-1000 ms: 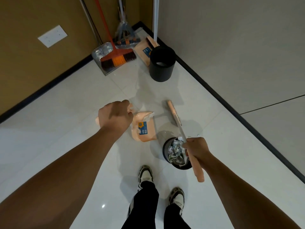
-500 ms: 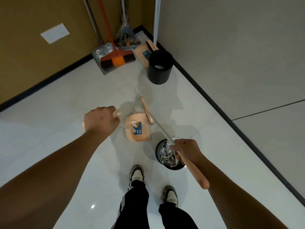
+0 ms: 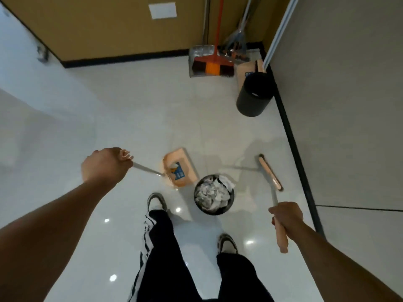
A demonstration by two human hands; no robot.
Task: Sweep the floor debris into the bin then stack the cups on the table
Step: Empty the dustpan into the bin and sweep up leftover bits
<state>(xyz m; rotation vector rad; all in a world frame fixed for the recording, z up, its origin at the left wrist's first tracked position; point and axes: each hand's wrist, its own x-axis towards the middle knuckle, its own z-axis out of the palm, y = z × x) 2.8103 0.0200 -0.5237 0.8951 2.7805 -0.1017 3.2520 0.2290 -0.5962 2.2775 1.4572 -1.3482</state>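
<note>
Bin sits full between my tools: left hand grips dustpan at ten o'clock, right hand grips broom at two.

The dustpan is peach with a blue label. The broom has a peach head and grip on a silver shaft. The near bin is black, stuffed with white-grey paper. Far right, another bin is black; a far broom is orange and dark brown. The trousers are black with white side stripes. The floor is glossy white, the far wall ochre.
</note>
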